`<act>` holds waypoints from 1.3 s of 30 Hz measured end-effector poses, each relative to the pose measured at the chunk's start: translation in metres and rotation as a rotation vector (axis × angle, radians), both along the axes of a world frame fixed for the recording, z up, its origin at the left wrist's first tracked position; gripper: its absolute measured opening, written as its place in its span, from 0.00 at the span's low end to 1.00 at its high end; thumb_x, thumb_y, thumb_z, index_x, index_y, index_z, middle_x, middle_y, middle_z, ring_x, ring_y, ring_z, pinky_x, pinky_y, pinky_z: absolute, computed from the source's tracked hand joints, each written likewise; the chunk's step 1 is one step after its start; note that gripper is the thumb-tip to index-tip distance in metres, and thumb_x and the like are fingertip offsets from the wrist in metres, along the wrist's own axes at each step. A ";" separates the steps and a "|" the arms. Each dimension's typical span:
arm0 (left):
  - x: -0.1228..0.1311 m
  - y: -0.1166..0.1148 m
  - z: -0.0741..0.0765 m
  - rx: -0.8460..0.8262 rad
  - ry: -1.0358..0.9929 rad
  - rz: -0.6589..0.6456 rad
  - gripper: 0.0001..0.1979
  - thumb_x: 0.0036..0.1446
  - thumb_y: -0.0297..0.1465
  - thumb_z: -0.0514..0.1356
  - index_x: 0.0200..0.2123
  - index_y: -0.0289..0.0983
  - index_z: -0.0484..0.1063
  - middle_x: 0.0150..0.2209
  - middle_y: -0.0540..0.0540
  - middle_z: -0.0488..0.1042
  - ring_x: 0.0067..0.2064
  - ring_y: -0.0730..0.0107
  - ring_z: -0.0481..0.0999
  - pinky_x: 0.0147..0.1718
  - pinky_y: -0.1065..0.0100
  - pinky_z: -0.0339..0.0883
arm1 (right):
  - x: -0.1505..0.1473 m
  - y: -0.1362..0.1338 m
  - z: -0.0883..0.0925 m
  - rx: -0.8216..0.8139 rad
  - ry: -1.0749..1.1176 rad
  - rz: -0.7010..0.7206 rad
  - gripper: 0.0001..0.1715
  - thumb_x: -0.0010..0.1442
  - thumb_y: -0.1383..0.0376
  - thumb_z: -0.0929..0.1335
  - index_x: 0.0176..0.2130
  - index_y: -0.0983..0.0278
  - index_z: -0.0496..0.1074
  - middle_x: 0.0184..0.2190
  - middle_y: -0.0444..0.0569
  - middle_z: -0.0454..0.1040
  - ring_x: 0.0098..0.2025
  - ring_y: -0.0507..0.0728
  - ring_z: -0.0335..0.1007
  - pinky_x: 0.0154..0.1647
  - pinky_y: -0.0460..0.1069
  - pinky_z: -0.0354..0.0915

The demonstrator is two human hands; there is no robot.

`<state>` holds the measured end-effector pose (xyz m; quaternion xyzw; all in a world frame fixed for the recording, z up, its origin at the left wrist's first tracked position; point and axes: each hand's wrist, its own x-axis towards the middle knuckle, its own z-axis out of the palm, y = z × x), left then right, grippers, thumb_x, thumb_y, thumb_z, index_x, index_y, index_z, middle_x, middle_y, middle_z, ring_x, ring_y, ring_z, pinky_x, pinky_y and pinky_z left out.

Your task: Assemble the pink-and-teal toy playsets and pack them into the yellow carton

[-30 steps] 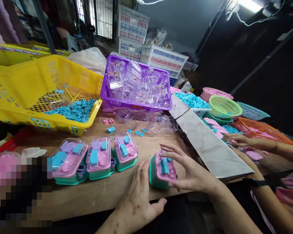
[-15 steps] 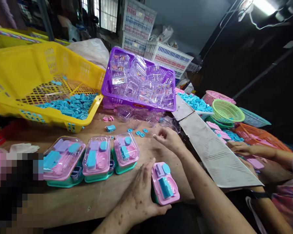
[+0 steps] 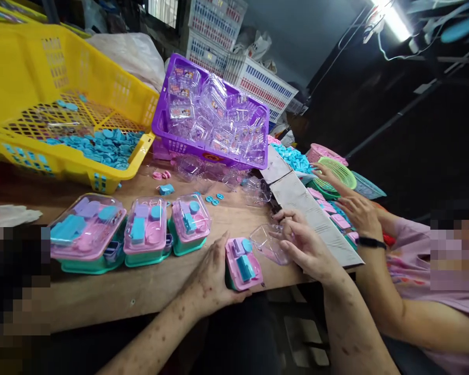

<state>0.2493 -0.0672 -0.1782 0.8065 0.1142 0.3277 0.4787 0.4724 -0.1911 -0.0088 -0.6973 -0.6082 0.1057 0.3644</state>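
My left hand (image 3: 209, 276) is wrapped round the side of a small toy box (image 3: 254, 276) near the table's front edge. Its pink top carries a lilac piece, a blue round piece and a blue block, with no clear cover over them. To the right, my right hand (image 3: 307, 245) grips a clear plastic cover (image 3: 269, 247), which is tilted just beside the box. Left of my left hand, three similar boxes stand in a row under clear covers: a small one (image 3: 190, 224), a middle one (image 3: 145, 229) and a wider one (image 3: 88, 232).
Behind are a yellow crate (image 3: 101, 179) of blue pieces and a purple basket (image 3: 209, 156) of clear covers. Blue wheels (image 3: 214, 200) and loose covers (image 3: 256, 190) lie on the table. A cardboard strip (image 3: 312, 213) separates a co-worker's hands (image 3: 355, 211) at the right.
My right hand, with nothing visible in it before, now holds a clear cover and is lower and further right, near the box. The co-worker's hands reach further back. The camera view has shifted.
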 end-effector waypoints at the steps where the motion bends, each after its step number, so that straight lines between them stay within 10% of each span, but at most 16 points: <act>1: 0.001 0.000 0.000 -0.004 0.000 0.006 0.73 0.49 0.37 0.85 0.83 0.43 0.38 0.79 0.26 0.61 0.80 0.28 0.64 0.76 0.30 0.66 | -0.002 0.001 -0.004 0.019 0.058 -0.016 0.32 0.62 0.36 0.81 0.39 0.56 0.72 0.61 0.56 0.71 0.66 0.71 0.70 0.71 0.68 0.71; 5: 0.002 0.000 0.003 -0.051 0.036 0.014 0.74 0.46 0.36 0.86 0.83 0.41 0.40 0.78 0.24 0.61 0.80 0.27 0.65 0.76 0.29 0.65 | -0.015 0.012 -0.037 0.145 0.454 -0.150 0.59 0.42 0.33 0.88 0.61 0.50 0.68 0.63 0.55 0.76 0.69 0.72 0.76 0.79 0.71 0.64; 11: 0.003 0.003 0.010 -0.081 0.039 -0.004 0.71 0.42 0.37 0.86 0.80 0.40 0.47 0.76 0.26 0.64 0.79 0.29 0.66 0.77 0.31 0.64 | -0.051 0.024 -0.062 0.125 0.698 -0.186 0.43 0.70 0.28 0.68 0.68 0.50 0.72 0.84 0.57 0.57 0.79 0.76 0.65 0.65 0.70 0.79; 15: 0.004 0.005 0.011 -0.075 0.018 -0.010 0.70 0.42 0.38 0.86 0.79 0.40 0.48 0.76 0.26 0.64 0.79 0.29 0.66 0.76 0.31 0.64 | -0.058 0.036 -0.052 0.098 0.645 -0.211 0.39 0.70 0.39 0.73 0.72 0.48 0.69 0.73 0.56 0.74 0.75 0.71 0.72 0.73 0.68 0.72; 21: 0.005 0.006 0.010 -0.090 0.020 -0.049 0.69 0.43 0.40 0.86 0.79 0.39 0.48 0.74 0.26 0.67 0.77 0.29 0.69 0.75 0.32 0.67 | -0.060 0.043 -0.025 -0.099 0.409 -0.085 0.31 0.76 0.40 0.65 0.66 0.52 0.69 0.63 0.56 0.79 0.65 0.69 0.80 0.60 0.64 0.80; 27: 0.007 0.005 0.010 -0.102 0.020 -0.030 0.66 0.44 0.43 0.85 0.77 0.35 0.51 0.72 0.23 0.69 0.74 0.27 0.72 0.72 0.31 0.70 | -0.083 0.033 0.006 0.002 -0.495 0.037 0.26 0.74 0.58 0.68 0.68 0.57 0.72 0.62 0.60 0.77 0.65 0.72 0.75 0.70 0.70 0.73; 39: 0.010 0.006 0.005 -0.077 -0.130 -0.055 0.59 0.48 0.38 0.84 0.75 0.39 0.55 0.69 0.30 0.71 0.71 0.33 0.74 0.71 0.34 0.71 | -0.100 0.033 -0.011 -0.068 -0.763 0.099 0.29 0.73 0.69 0.65 0.68 0.57 0.77 0.61 0.59 0.78 0.62 0.73 0.76 0.66 0.71 0.75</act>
